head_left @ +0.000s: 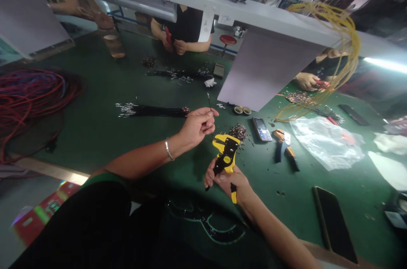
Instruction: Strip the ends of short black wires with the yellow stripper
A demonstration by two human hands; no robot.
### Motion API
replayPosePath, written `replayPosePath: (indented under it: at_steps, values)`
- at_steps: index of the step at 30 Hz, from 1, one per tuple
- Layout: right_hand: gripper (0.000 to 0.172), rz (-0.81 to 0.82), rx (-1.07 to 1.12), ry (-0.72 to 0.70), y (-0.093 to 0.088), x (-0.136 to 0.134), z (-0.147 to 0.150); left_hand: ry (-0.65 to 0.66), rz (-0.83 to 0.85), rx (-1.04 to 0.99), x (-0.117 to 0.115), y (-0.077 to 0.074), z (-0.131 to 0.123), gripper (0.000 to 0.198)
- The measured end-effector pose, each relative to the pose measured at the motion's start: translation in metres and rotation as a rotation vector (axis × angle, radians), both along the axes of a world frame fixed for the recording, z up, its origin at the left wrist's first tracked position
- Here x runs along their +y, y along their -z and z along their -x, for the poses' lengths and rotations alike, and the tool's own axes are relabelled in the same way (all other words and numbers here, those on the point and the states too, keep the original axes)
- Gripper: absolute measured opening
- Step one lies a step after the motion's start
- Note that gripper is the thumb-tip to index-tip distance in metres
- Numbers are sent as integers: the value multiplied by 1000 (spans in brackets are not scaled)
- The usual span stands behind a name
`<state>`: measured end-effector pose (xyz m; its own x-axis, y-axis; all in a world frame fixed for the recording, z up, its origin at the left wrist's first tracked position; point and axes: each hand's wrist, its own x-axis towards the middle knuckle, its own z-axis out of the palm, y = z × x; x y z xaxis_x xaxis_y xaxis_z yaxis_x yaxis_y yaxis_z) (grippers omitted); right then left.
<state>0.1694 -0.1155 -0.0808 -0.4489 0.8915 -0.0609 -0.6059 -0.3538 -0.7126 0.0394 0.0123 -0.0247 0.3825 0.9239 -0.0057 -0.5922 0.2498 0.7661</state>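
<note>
Between thumb and fingers, my left hand [199, 125] pinches a thin black wire [209, 100] that stands upright and ends in a small silvery tip. My right hand [230, 180] is wrapped round a yellow and black wire stripper [227, 152], its jaws pointing up and to the left, just below my left hand. The stripper's jaws look clear of the wire. Behind my left wrist lies a bundle of black wires [159, 110] with silvery terminals at its left end. A heap of small brown and dark clippings [238, 131] lies right beside the stripper's head.
A keypad phone [262, 129], an orange and blue wire stripper [284, 146], a clear plastic bag [327, 141] and a dark smartphone [333, 222] lie to the right. Coiled red wires [32, 99] lie left; yellow wires [352, 48] hang from the shelf. Co-workers sit across the table.
</note>
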Motion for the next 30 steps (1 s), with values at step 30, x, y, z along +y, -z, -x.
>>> replayPosePath:
  at_steps: [30]
  values:
    - [22, -2, 10, 34, -2, -1, -2, -3, -10, -68, -9, -5, -1, 12]
